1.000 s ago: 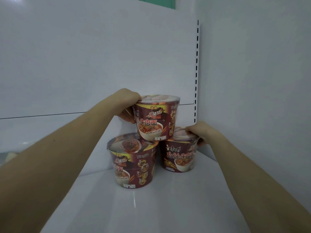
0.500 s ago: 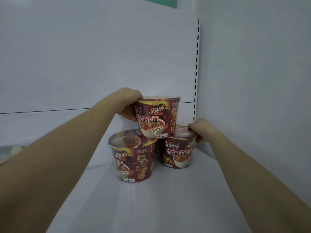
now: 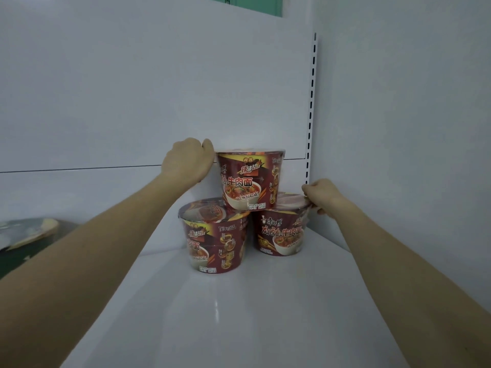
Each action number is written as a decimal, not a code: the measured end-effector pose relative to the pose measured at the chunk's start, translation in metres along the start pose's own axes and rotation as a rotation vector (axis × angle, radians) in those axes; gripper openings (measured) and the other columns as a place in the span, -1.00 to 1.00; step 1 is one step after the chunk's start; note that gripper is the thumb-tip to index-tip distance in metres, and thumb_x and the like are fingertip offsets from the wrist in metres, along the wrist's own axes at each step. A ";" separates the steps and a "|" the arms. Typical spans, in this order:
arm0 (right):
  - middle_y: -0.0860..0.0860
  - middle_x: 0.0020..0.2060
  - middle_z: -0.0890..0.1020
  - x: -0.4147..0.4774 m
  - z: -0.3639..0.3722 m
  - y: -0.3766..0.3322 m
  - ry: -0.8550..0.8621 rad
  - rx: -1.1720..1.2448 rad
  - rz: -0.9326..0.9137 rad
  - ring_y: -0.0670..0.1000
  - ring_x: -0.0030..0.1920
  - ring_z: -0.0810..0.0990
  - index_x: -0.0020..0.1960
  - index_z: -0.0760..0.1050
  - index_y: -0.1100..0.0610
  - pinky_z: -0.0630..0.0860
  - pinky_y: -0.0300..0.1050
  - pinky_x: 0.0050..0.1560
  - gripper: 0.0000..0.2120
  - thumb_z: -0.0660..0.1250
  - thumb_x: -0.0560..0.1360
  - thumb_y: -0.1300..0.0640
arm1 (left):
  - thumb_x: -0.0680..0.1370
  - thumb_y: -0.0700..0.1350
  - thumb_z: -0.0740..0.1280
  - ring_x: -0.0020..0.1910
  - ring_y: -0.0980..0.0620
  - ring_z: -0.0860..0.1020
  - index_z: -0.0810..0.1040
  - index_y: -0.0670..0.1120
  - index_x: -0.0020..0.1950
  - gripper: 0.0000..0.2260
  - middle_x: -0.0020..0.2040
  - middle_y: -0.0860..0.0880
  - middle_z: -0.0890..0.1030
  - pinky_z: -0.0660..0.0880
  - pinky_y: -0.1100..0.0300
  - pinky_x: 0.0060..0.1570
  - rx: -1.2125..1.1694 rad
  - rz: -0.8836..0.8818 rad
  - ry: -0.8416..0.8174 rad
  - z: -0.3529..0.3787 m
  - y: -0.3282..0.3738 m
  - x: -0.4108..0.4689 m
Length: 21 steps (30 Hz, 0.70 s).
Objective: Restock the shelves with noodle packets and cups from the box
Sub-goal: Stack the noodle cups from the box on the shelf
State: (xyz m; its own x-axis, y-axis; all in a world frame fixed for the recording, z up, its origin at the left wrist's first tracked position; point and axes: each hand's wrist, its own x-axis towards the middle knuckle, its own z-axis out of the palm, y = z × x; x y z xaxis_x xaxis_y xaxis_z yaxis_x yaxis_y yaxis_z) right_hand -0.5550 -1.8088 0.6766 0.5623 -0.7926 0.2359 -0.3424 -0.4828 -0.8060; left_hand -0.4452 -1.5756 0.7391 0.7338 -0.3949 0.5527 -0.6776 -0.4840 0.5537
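Observation:
Three dark red noodle cups stand in the back right corner of a white shelf [image 3: 239, 328]. The top cup [image 3: 249, 179] rests on the lids of the lower left cup [image 3: 215, 240] and the lower right cup [image 3: 281, 229]. My left hand [image 3: 187, 162] holds the top cup at its left rim, fingers curled behind it. My right hand [image 3: 318, 193] pinches the right rim of the lower right cup.
A white back panel and a slotted upright [image 3: 310, 107] close the corner, with a white side wall on the right. A dark packet or lid [image 3: 29, 232] shows at the far left edge. The front of the shelf is bare white surface.
The top cup has settled level onto the two lower cups. Both hands stay on their cups; the view has shifted slightly.

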 end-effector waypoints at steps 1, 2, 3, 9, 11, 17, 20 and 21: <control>0.18 -0.25 0.46 -0.004 -0.003 -0.002 0.012 -0.023 -0.029 0.10 -0.27 0.41 -0.18 0.41 0.26 0.29 -0.17 -0.33 -0.84 0.16 0.52 0.20 | 0.60 -0.03 -0.01 -0.29 -0.19 0.51 0.34 -0.19 -0.37 -0.59 -0.33 -0.18 0.53 0.44 0.10 -0.25 0.134 0.072 0.062 -0.003 -0.002 -0.010; 0.18 -0.25 0.45 -0.010 -0.006 -0.005 0.023 -0.046 -0.052 0.09 -0.29 0.39 -0.20 0.41 0.26 0.25 -0.18 -0.36 -0.84 0.16 0.51 0.22 | 0.61 -0.02 -0.01 -0.33 -0.16 0.44 0.30 -0.17 -0.39 -0.58 -0.38 -0.13 0.46 0.34 0.13 -0.29 0.255 0.140 0.112 -0.006 -0.002 -0.021; 0.18 -0.26 0.44 -0.017 -0.008 -0.009 0.039 -0.069 -0.071 0.08 -0.30 0.38 -0.21 0.40 0.26 0.25 -0.18 -0.34 -0.84 0.17 0.51 0.23 | 0.62 -0.01 -0.01 -0.35 -0.13 0.39 0.27 -0.16 -0.39 -0.58 -0.42 -0.09 0.38 0.26 0.15 -0.32 0.350 0.203 0.144 -0.009 -0.001 -0.033; 0.33 0.06 0.59 -0.073 -0.019 -0.040 0.157 -0.153 -0.167 0.26 0.10 0.55 0.07 0.50 0.46 0.49 0.07 0.10 -0.72 0.17 0.52 0.26 | 0.63 0.07 -0.03 -0.30 -0.10 0.37 0.33 -0.08 -0.18 -0.68 -0.34 -0.03 0.35 0.25 0.15 -0.30 0.619 0.439 0.033 -0.028 0.007 -0.103; 0.26 0.09 0.59 -0.100 -0.022 -0.053 0.159 -0.186 -0.211 0.22 0.12 0.54 0.09 0.51 0.43 0.47 0.00 0.11 -0.72 0.17 0.53 0.25 | 0.63 0.09 -0.05 -0.30 -0.08 0.37 0.36 -0.07 -0.14 -0.66 -0.31 -0.03 0.35 0.27 0.15 -0.29 0.658 0.487 -0.018 -0.036 0.009 -0.123; 0.20 0.03 0.62 -0.194 -0.036 -0.073 0.265 -0.265 -0.308 0.14 0.05 0.56 0.01 0.54 0.34 0.43 -0.15 -0.05 -0.76 0.17 0.54 0.22 | 0.62 0.07 -0.03 -0.20 -0.10 0.46 0.47 -0.06 -0.02 -0.66 -0.02 -0.08 0.58 0.29 0.17 -0.25 0.576 0.679 -0.058 -0.058 0.008 -0.189; 0.14 0.02 0.62 -0.248 -0.042 -0.071 0.297 -0.297 -0.308 0.11 0.05 0.56 0.01 0.55 0.23 0.39 -0.19 -0.05 -0.79 0.18 0.53 0.19 | 0.62 0.08 -0.01 -0.09 -0.14 0.54 0.48 -0.11 0.05 -0.64 0.00 -0.11 0.59 0.25 0.17 -0.26 0.522 0.788 -0.071 -0.065 0.009 -0.234; 0.14 0.01 0.62 -0.267 -0.045 -0.068 0.307 -0.309 -0.309 0.12 0.05 0.56 0.00 0.56 0.23 0.41 -0.16 -0.03 -0.80 0.18 0.53 0.19 | 0.63 0.08 -0.01 -0.15 -0.12 0.51 0.47 -0.11 0.05 -0.64 -0.02 -0.12 0.58 0.24 0.17 -0.28 0.509 0.805 -0.094 -0.068 0.011 -0.250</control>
State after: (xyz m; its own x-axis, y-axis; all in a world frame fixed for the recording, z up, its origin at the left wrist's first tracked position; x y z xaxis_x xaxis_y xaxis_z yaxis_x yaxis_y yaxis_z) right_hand -0.7154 -1.5811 0.6932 0.4418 -0.6464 0.6220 -0.4278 -0.7613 -0.4873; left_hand -0.6394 -1.4293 0.6497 0.0729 -0.8081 0.5846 -0.8942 -0.3125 -0.3205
